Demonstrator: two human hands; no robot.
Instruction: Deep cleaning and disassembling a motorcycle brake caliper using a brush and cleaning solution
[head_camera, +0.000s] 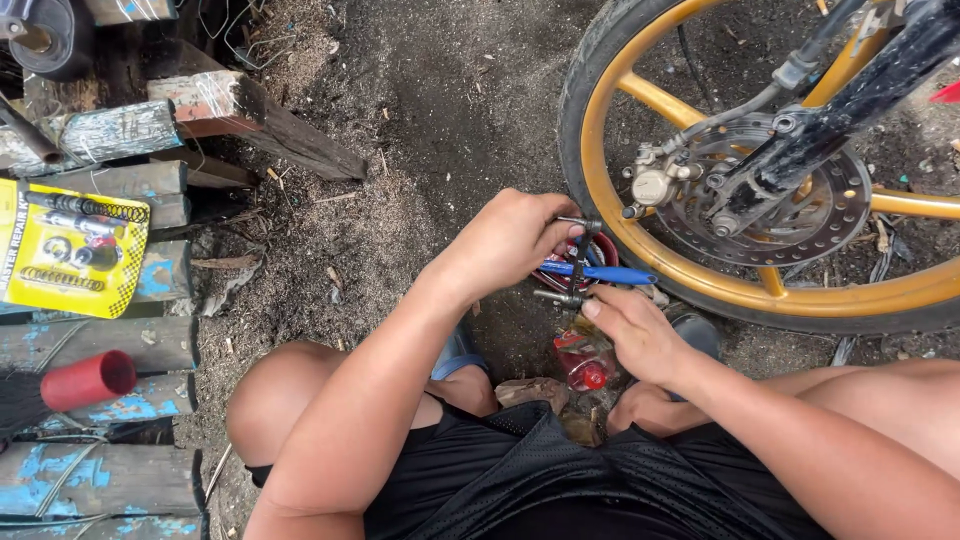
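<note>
A: From the head camera, what do the hands hold?

B: The left hand (515, 240) curls tightly around the top of a small metal part (572, 262), fingers closed on it. The right hand (640, 335) pinches the lower end of the same part, thumb and forefinger narrow, the other fingers bent under. A blue-handled tool (600, 273) lies across between the two hands; which fingers grip it I cannot tell.

A: Where is that part in the scene?

B: In the middle, just above a small red bowl (603, 250) on the dirt, near the rim of the yellow wheel (720, 285) at the right. The brake disc (800, 195) and its caliper (655, 185) sit farther right, on the wheel.

A: Anything close to the person?

B: A red-capped bottle (585, 365) lies between the knees, just under the right hand.

A: And on the left?

B: A yellow repair-kit packet (70, 250) rests on worn blue-painted planks (100, 480), with a red tube (90, 380) nearer, well apart from the hands.
</note>
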